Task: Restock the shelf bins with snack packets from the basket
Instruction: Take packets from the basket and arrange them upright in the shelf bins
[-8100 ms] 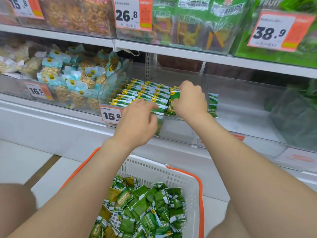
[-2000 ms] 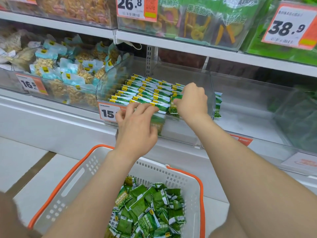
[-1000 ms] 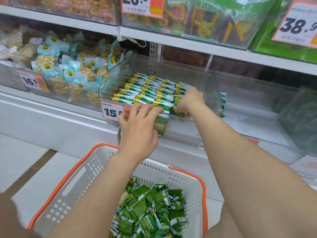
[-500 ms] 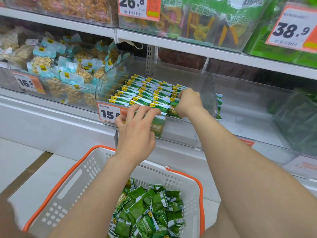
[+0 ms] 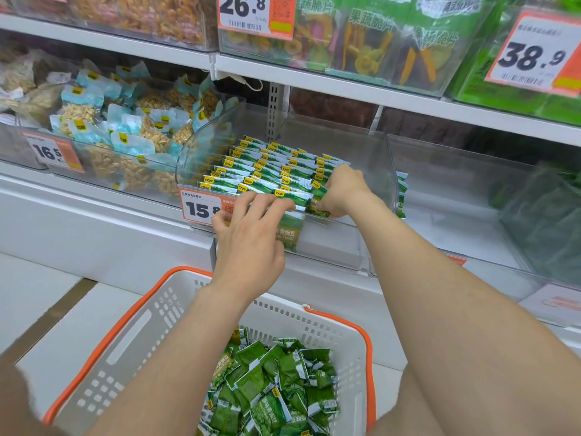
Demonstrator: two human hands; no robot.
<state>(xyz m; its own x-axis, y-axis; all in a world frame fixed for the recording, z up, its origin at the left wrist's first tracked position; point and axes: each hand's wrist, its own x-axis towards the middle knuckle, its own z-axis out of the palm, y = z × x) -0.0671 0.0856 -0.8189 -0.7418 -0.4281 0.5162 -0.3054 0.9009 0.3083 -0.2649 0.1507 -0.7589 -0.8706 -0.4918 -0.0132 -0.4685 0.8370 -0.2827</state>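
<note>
Rows of green snack packets (image 5: 267,166) stand upright in a clear shelf bin (image 5: 379,171). My right hand (image 5: 344,190) reaches into the bin's front right part and grips a green packet (image 5: 317,206) at the end of the front row. My left hand (image 5: 248,237) lies over the bin's front edge, its fairly straight fingers pressing on the tops of the front-row packets. Below my arms, a white basket with an orange rim (image 5: 125,338) holds a loose heap of the same green packets (image 5: 273,388).
A 15.8 price tag (image 5: 201,209) hangs on the bin's front. To the left is a bin of blue-labelled nut packets (image 5: 125,136); to the right, a clear bin (image 5: 456,196) with dark green bags at its far end. Another shelf (image 5: 345,80) overhangs the bins.
My right hand has sunk a little lower with its packet at the right end of the front row. My left hand's fingers stay on the front row. The basket has not moved.
</note>
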